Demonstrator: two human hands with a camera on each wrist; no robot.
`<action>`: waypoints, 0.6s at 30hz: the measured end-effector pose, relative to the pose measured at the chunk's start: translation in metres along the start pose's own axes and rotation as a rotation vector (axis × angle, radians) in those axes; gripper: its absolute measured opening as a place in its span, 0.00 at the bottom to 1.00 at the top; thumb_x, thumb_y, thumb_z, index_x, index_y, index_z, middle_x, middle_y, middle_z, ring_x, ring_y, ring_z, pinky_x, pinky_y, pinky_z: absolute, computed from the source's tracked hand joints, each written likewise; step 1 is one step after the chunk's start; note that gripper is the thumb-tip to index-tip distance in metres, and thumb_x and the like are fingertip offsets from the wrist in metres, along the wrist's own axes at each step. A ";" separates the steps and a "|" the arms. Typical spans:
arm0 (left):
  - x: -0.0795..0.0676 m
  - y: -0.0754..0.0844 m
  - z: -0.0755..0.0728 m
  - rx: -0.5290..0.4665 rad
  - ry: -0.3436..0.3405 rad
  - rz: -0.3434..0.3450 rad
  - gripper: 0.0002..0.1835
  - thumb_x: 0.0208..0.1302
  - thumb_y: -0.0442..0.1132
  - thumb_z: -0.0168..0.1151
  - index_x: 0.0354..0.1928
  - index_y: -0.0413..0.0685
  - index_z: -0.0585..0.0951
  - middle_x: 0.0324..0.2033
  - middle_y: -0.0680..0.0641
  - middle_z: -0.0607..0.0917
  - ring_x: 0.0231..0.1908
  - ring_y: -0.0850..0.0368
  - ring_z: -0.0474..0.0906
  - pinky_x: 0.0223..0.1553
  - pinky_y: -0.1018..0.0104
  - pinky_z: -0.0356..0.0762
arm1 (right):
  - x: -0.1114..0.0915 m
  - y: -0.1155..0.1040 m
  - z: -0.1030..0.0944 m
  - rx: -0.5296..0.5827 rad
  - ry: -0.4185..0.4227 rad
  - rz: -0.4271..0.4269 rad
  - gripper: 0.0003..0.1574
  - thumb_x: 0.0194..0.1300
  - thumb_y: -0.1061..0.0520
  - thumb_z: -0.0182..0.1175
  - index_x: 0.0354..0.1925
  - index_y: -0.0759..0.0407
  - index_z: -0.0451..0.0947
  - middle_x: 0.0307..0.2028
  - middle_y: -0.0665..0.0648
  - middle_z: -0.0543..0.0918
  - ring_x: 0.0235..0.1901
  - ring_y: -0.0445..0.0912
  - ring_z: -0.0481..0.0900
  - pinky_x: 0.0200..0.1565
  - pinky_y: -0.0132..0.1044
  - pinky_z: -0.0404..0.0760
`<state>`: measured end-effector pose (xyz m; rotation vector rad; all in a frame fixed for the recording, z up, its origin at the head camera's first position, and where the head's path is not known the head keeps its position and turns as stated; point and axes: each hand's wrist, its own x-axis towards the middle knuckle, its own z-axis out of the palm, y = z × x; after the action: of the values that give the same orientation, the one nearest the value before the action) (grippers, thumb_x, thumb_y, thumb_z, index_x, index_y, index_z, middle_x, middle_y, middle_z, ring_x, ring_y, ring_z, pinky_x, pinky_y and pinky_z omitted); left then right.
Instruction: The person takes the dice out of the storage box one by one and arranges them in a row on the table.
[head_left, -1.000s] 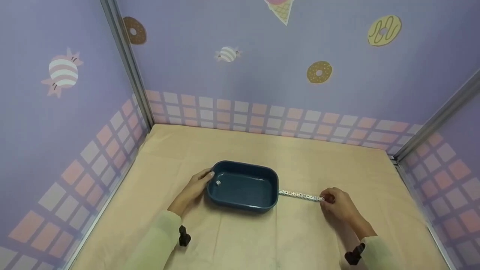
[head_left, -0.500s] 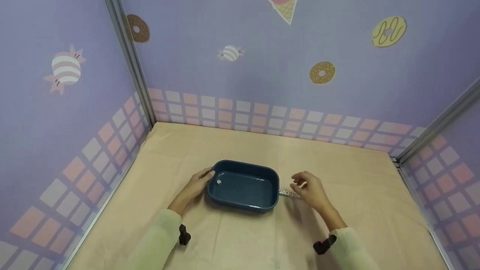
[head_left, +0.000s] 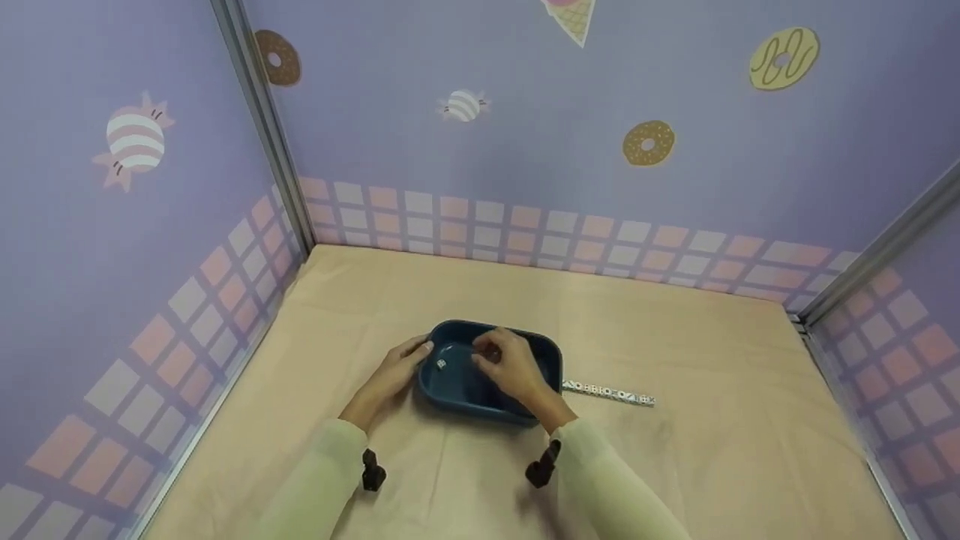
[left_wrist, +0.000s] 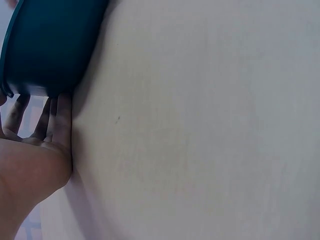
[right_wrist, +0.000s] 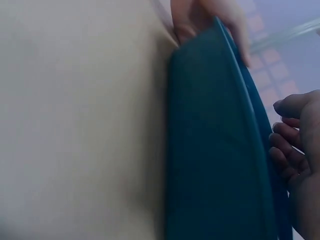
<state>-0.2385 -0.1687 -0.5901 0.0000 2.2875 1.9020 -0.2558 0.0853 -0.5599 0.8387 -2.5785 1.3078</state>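
A dark blue rectangular dish (head_left: 457, 386) stands on the cloth-covered table. My left hand (head_left: 391, 375) holds its left end, thumb over the rim and fingers against the outer wall, as the left wrist view also shows. One small white die (head_left: 441, 364) lies inside near that end. Over the middle of the dish hovers my right hand (head_left: 514, 369), fingers loosely bent; in the right wrist view, thumb and fingers stand apart with nothing visible between them. From the dish's right side runs a straight row of white dice (head_left: 609, 392) with coloured markings.
A beige cloth (head_left: 675, 337) covers the table, lightly creased. Lilac walls with printed sweets and a checked border enclose it at the back and both sides. Metal posts (head_left: 259, 112) stand in the corners.
My right hand has left the far end of the dice row and moved left over the dish, uncovering the whole row. The left hand keeps its hold on the dish.
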 end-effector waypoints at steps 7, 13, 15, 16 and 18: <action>0.001 0.000 0.003 -0.057 -0.025 0.016 0.29 0.84 0.51 0.53 0.78 0.45 0.71 0.75 0.40 0.72 0.78 0.40 0.62 0.79 0.43 0.56 | 0.018 -0.013 0.039 -0.040 -0.097 0.089 0.16 0.69 0.62 0.72 0.53 0.67 0.85 0.45 0.60 0.85 0.45 0.48 0.85 0.50 0.42 0.87; 0.001 -0.002 0.003 -0.053 -0.010 0.032 0.27 0.84 0.49 0.54 0.76 0.46 0.73 0.74 0.41 0.73 0.77 0.41 0.64 0.78 0.44 0.58 | 0.027 -0.018 0.055 -0.166 -0.211 0.117 0.18 0.70 0.61 0.70 0.56 0.64 0.86 0.48 0.59 0.83 0.49 0.50 0.81 0.54 0.46 0.83; 0.000 -0.002 0.003 -0.056 -0.004 0.024 0.27 0.84 0.50 0.54 0.77 0.47 0.73 0.75 0.41 0.73 0.77 0.41 0.64 0.78 0.44 0.58 | 0.028 -0.018 0.059 -0.230 -0.238 0.108 0.17 0.69 0.60 0.71 0.55 0.61 0.87 0.47 0.57 0.83 0.49 0.50 0.78 0.54 0.47 0.82; 0.000 -0.002 0.002 -0.056 -0.002 0.020 0.27 0.83 0.50 0.55 0.77 0.47 0.73 0.75 0.41 0.73 0.77 0.41 0.64 0.78 0.44 0.58 | 0.028 -0.018 0.060 -0.258 -0.246 0.105 0.16 0.69 0.60 0.71 0.54 0.60 0.87 0.47 0.56 0.82 0.48 0.50 0.77 0.54 0.47 0.81; 0.000 -0.002 0.001 -0.057 0.002 0.018 0.27 0.83 0.50 0.55 0.77 0.47 0.73 0.75 0.41 0.73 0.77 0.41 0.64 0.78 0.43 0.58 | 0.029 -0.017 0.063 -0.297 -0.252 0.100 0.12 0.69 0.60 0.71 0.51 0.58 0.88 0.44 0.54 0.82 0.46 0.49 0.77 0.52 0.47 0.81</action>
<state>-0.2386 -0.1679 -0.5924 0.0121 2.2406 1.9767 -0.2627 0.0167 -0.5763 0.8757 -2.9451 0.8517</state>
